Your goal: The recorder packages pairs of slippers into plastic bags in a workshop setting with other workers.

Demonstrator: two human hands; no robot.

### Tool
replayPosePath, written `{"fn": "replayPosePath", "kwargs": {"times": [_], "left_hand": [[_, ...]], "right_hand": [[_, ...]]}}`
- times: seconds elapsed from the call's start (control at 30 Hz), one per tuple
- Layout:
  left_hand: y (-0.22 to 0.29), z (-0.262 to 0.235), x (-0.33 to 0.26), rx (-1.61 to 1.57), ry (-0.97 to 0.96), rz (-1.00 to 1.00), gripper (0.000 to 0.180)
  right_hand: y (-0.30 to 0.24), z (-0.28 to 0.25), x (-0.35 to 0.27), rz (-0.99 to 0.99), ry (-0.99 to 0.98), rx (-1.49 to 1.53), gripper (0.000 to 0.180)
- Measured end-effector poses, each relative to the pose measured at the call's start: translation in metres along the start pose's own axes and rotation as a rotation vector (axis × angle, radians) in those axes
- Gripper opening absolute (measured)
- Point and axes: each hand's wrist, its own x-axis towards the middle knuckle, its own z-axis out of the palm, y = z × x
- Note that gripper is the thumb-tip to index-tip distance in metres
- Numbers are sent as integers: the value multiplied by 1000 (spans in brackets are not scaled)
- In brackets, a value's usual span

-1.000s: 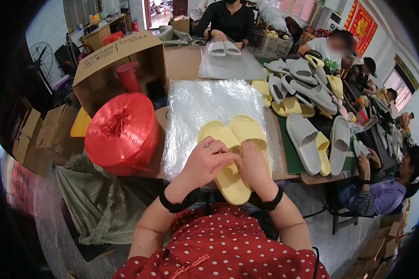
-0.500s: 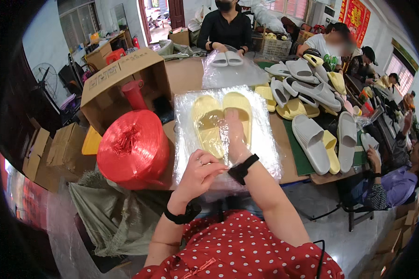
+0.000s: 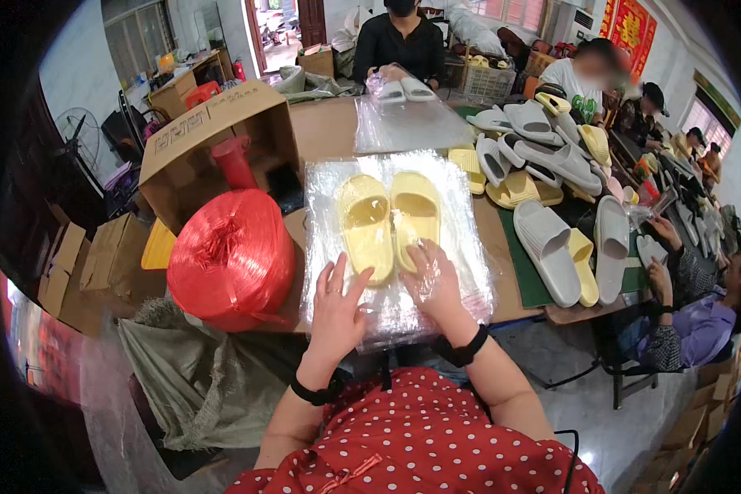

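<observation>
- Head view: clear film lies over the right hand [image 3: 432, 284], and its glare blurs the fingertips; whether they grip the heel of the slipper beside them or only touch it, I cannot tell.
- The left hand [image 3: 338, 309] lies apart from the right, fingers spread and holding nothing, on the film just below the heel of the left slipper; whether it touches that heel is hard to make out.
- The edges of the bag [image 3: 395, 317] around the slippers merge with the shiny stack [image 3: 321, 222] of clear bags beneath, so its outline is unclear.
- Both forearms run down into the red dotted clothing; the lower edge cuts off the clothing.
- The 2 slippers [image 3: 364, 202] are pale yellow, each with 1 broad ribbed strap and an open toe; white highlights from the film cross them.
- The pair lies soles down, side by side, in the middle of the stack on the table [image 3: 510, 284], between the red roll [image 3: 230, 259] and the grey slippers [image 3: 543, 239].
- Both toes point away from the person, heels toward the hands.
- Their long axes run nearly parallel, up and down the picture; the left toe leans slightly left.
</observation>
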Motion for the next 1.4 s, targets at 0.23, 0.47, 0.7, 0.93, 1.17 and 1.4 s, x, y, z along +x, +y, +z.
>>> {"fn": "replayPosePath", "kwargs": {"times": [0.23,0.47,0.7,0.93,1.17,1.4], "left_hand": [[-39,0,-28,-274,217,-225,52],[-45,-10,-26,-442,157,-495,42],[-46,-22,-34,-465,110,-483,46],[-63,-32,-30,-355,243,-438,41],[-67,-35,-34,-587,188,-471,38],[-79,-40,-48,-662,53,-314,38]], "right_hand": [[-73,-128,-14,382,-618,617,24],[-7,-108,8,475,64,323,30],[34,-81,-13,500,-99,121,40],[42,-113,-21,516,56,448,37],[-8,-118,-10,-168,-255,53,44],[12,-114,-18,-141,-183,245,26]]}}
